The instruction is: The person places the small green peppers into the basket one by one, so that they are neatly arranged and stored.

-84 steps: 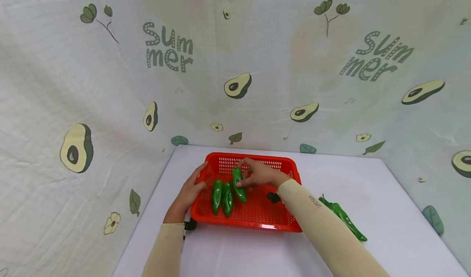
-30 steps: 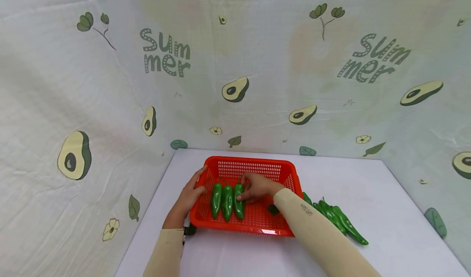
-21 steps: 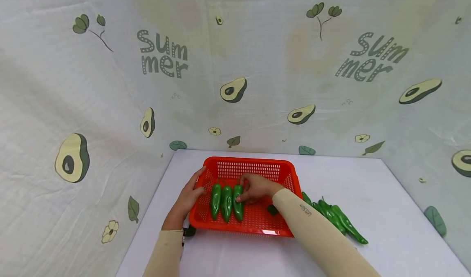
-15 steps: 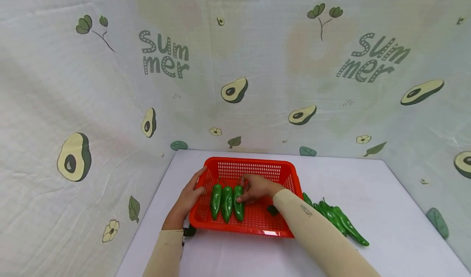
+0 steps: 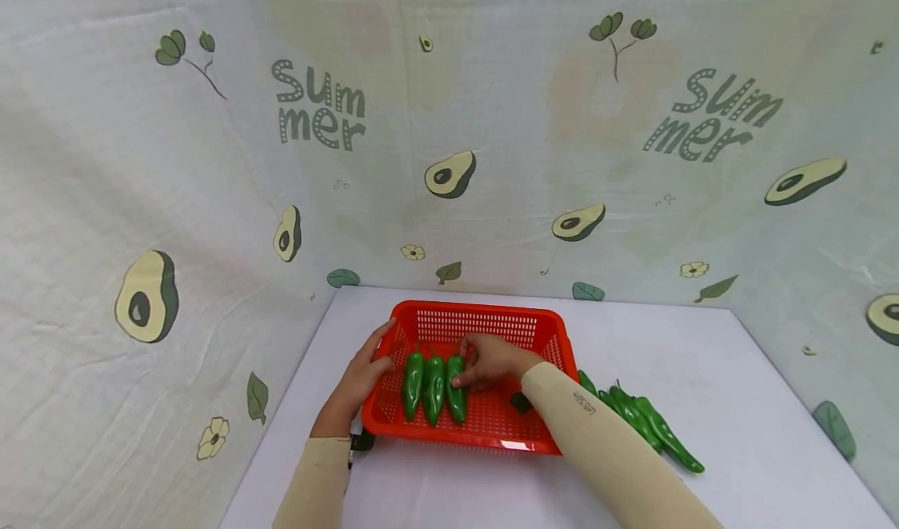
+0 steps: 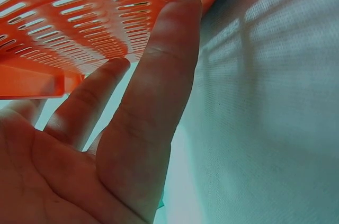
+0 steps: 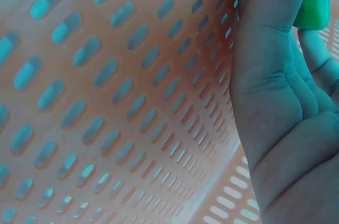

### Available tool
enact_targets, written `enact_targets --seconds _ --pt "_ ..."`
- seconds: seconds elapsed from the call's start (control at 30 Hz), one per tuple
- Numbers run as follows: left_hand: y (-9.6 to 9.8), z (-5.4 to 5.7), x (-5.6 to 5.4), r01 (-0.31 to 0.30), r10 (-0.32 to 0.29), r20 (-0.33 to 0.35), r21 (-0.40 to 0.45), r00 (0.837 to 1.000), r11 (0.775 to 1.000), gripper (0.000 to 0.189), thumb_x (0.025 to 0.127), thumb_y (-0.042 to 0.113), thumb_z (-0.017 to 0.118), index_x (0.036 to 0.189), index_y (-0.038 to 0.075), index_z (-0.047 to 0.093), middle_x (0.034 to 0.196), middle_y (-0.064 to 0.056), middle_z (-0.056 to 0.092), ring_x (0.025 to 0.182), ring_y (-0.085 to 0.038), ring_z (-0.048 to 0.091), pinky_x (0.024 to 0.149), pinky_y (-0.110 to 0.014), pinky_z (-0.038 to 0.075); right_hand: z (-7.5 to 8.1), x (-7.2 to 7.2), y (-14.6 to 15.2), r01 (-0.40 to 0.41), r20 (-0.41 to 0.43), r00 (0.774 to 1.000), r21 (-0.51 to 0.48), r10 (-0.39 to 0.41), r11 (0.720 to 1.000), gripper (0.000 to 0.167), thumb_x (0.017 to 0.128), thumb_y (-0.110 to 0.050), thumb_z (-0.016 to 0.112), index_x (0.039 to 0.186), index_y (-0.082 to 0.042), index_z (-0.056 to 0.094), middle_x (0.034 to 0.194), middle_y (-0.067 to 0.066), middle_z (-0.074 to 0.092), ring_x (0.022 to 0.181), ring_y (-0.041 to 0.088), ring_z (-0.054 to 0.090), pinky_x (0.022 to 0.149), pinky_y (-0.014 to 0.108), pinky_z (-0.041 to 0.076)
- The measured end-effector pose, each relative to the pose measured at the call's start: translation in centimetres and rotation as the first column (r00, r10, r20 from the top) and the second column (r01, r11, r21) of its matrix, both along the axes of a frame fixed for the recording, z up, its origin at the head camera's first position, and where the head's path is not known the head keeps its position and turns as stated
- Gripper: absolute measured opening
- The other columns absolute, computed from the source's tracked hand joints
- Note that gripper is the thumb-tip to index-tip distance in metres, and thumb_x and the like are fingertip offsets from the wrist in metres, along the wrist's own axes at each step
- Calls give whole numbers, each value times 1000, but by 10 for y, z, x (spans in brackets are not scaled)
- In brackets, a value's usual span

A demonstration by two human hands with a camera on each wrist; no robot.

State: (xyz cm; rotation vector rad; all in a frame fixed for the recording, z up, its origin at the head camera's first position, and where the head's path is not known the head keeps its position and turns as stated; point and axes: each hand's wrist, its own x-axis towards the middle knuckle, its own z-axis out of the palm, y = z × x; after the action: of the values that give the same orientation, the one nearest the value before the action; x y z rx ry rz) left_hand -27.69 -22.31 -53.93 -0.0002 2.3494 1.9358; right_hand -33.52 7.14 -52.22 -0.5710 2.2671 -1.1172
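In the head view a red plastic basket (image 5: 492,440) with slotted walls stands on the white table. Inside, three green peppers lie side by side: a left pepper (image 5: 413,388), a middle pepper (image 5: 434,392) and a right pepper (image 5: 457,408). My right hand (image 5: 492,359) reaches in and pinches the right pepper between thumb and fingers; the right wrist view shows part of this green pepper (image 7: 315,1) at the fingers. My left hand (image 5: 360,377) holds the basket's left side, thumb over the rim. Its fingers (image 6: 153,86) press the outer wall in the left wrist view.
Several more green peppers (image 5: 663,431) lie on the table right of the basket, partly behind my right sleeve (image 5: 611,443). White cloth walls (image 5: 506,123) printed with avocados enclose the table at the back and sides.
The right pepper, tilted and higher in the basket at first, now lies parallel beside the other two. My right hand moved down with it; over the last second both hands stay nearly still.
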Motion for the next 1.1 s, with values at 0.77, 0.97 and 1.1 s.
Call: enact_targets --seconds 0.77,0.97,1.1 --pt "-4 2 -2 2 -3 -12 -19 1000 1000 78 91 12 54 158 49 42 155 -10 50 117 -36 61 88 -45 60 26 -3 -1 34 -29 999 195 -29 980 62 85 -40 88 130 -7 62 99 5 69 82 24 71 71 38 61" --pt "-2 5 -1 17 -18 -10 -27 1000 999 77 92 13 54 159 49 41 157 -10 47 120 -37 59 90 -45 59 42 1 0 9 -31 1000 289 0 957 69 84 -45 88 137 -8 62 106 2 67 89 23 69 74 38 61" --pt "0 1 2 16 -16 -2 -34 1000 999 76 92 13 54 159 48 42 158 -10 45 122 -37 57 91 -45 58 50 9 8 -42 -90 993 343 77 938 69 85 -48 85 139 -11 63 112 0 66 95 20 66 77 37 60"
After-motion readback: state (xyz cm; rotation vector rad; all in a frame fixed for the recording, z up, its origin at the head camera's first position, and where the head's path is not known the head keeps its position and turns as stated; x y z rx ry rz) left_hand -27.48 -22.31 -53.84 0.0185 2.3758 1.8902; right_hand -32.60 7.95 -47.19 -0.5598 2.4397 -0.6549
